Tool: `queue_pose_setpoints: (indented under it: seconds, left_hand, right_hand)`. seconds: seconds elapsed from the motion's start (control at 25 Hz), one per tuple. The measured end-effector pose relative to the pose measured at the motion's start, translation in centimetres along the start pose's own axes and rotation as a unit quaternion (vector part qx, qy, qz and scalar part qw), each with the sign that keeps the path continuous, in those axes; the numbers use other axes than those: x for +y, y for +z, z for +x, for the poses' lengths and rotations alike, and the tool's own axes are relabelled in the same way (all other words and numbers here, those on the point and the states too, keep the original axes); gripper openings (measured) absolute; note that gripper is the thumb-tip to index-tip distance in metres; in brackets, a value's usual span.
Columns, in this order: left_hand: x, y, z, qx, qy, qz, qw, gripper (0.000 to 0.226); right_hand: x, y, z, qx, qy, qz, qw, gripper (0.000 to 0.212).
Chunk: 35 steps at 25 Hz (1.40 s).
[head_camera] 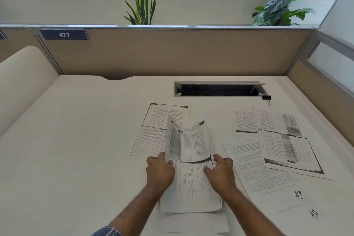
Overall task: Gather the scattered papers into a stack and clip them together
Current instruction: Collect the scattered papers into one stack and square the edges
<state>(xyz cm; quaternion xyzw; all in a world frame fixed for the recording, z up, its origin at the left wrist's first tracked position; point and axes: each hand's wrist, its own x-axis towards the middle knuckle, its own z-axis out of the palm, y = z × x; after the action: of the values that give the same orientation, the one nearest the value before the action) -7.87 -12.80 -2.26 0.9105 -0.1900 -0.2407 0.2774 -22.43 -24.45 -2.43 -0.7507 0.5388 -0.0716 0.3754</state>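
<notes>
Sleeve cuff (107, 231), blue checked, at the lower edge. Left hand (160, 171) and right hand (222, 173): each grip pinches one side edge of a paper bundle (189, 168), lifted and bowed, long axis running away from the person. Loose sheet (157, 132) lies flat beyond on the tabletop (76, 140), partly hidden by the bundle. More sheets (277, 140) overlap at right. Binder clip (266, 98) near the cable slot (218, 89), well apart from the bundle.
</notes>
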Motion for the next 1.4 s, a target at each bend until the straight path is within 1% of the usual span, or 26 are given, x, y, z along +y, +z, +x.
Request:
queue_pose_setpoints:
  seconds: [0.12,0.24,0.32,0.4,0.52,0.6,0.68,0.76,0.8,0.88,0.96,1.04,1.16,1.28,1.4]
  left_hand:
    - [0.4,-0.8,0.1,0.008,0.03,-0.074,0.997,0.021]
    - [1.5,-2.2,0.9,0.029,0.066,-0.117,0.99,0.022]
    - [2.5,-3.6,2.1,0.046,0.108,-0.159,0.98,0.034]
    - [3.2,-5.2,3.6,0.051,0.142,-0.195,0.969,0.052]
    - [4.1,-7.1,6.9,0.05,0.151,-0.239,0.958,0.073]
    - [4.3,-8.0,9.4,0.048,0.133,-0.246,0.959,0.076]
    - [4.3,-8.4,11.8,0.043,0.116,-0.246,0.962,0.063]
    - [3.8,-8.4,13.5,0.038,0.092,-0.221,0.97,0.052]
    - [3.4,-8.2,14.0,0.038,0.078,-0.186,0.979,0.051]
    - [2.5,-7.2,14.9,0.053,0.048,-0.073,0.995,0.055]
    - [2.2,-6.1,15.2,0.062,0.028,0.035,0.997,0.059]
    - [2.4,-5.5,15.5,0.061,-0.003,0.084,0.995,0.062]
    - [2.1,-5.8,16.0,0.053,-0.054,0.067,0.995,0.061]
    - [1.7,-6.3,16.0,0.029,-0.096,-0.004,0.995,0.058]
    - [1.8,-6.2,15.5,0.033,-0.174,-0.087,0.98,0.067]
  right_hand:
    - [-0.2,-0.4,0.4,-0.014,-0.029,0.108,0.994,0.028]
    - [-1.6,-1.1,1.0,-0.008,-0.051,0.182,0.982,0.027]
    - [-3.0,-1.4,2.0,0.01,-0.064,0.219,0.974,0.03]
    - [-4.7,-1.7,3.1,0.023,-0.079,0.249,0.965,0.037]
    - [-7.4,-1.5,5.0,0.024,-0.102,0.277,0.955,0.055]
    - [-9.0,-0.7,6.5,0.021,-0.113,0.285,0.952,0.064]
    - [-10.2,0.6,7.8,0.008,-0.11,0.288,0.951,0.067]
    - [-11.0,1.9,8.8,-0.022,-0.079,0.27,0.959,0.079]
    - [-11.2,2.5,9.2,-0.036,-0.06,0.25,0.966,0.084]
    - [-10.9,3.8,10.0,-0.047,-0.044,0.203,0.977,0.081]
    - [-10.3,4.7,10.1,-0.04,-0.042,0.181,0.982,0.077]
    - [-10.1,5.0,10.2,-0.029,-0.043,0.17,0.984,0.079]
    - [-9.8,5.1,10.1,-0.027,-0.048,0.159,0.986,0.079]
    - [-9.4,5.1,9.8,-0.028,-0.041,0.144,0.988,0.077]
    - [-8.9,4.7,9.5,-0.029,-0.031,0.151,0.988,0.066]
